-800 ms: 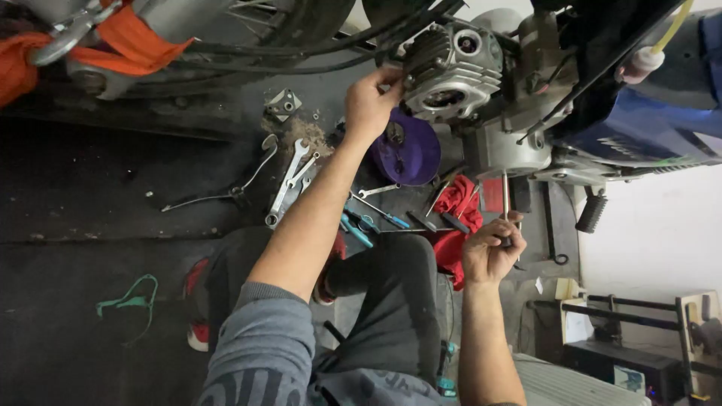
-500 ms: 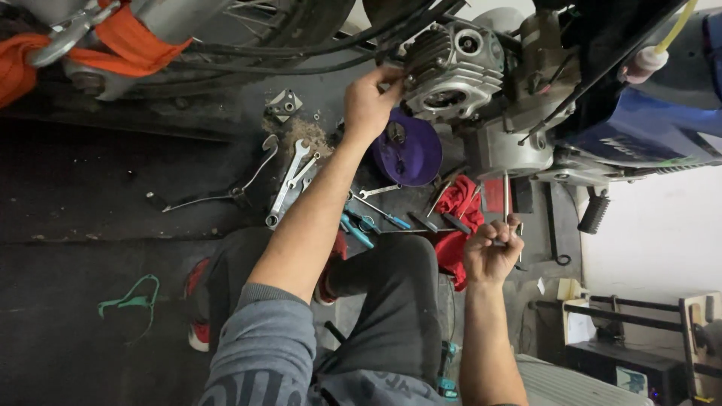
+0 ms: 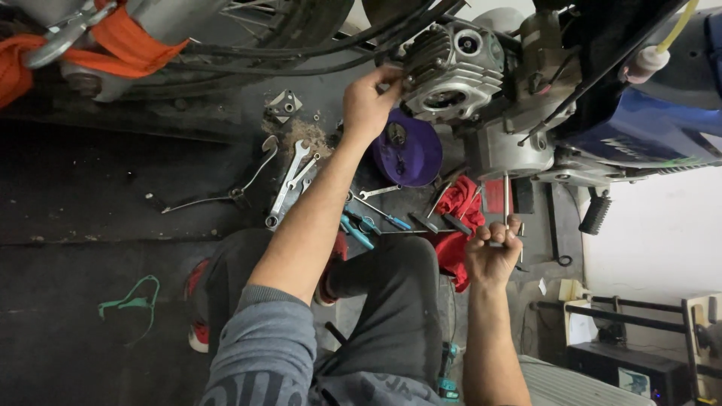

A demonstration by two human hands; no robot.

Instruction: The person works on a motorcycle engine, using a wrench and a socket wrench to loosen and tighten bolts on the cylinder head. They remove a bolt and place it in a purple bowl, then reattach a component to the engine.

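Note:
My left hand [image 3: 370, 101] reaches up and grips the finned edge of a silver motorcycle engine cylinder head [image 3: 451, 71]. Lower down, my right hand [image 3: 492, 252] is closed around a thin metal rod tool [image 3: 505, 199] that points up toward the engine. A purple bowl [image 3: 410, 154] sits on the dark floor just beneath the engine. I am squatting, with my knees below both arms.
Several wrenches [image 3: 289, 180], blue-handled pliers [image 3: 357, 229] and a screwdriver lie on the floor. A red rag [image 3: 459, 207] is beside them. An orange strap [image 3: 128, 37] hangs at top left. A footpeg [image 3: 596, 214] sticks out at right. A green cord [image 3: 131, 304] lies at left.
My left hand has shifted slightly along the cylinder head. My right hand has closed tighter on the rod and stays in place.

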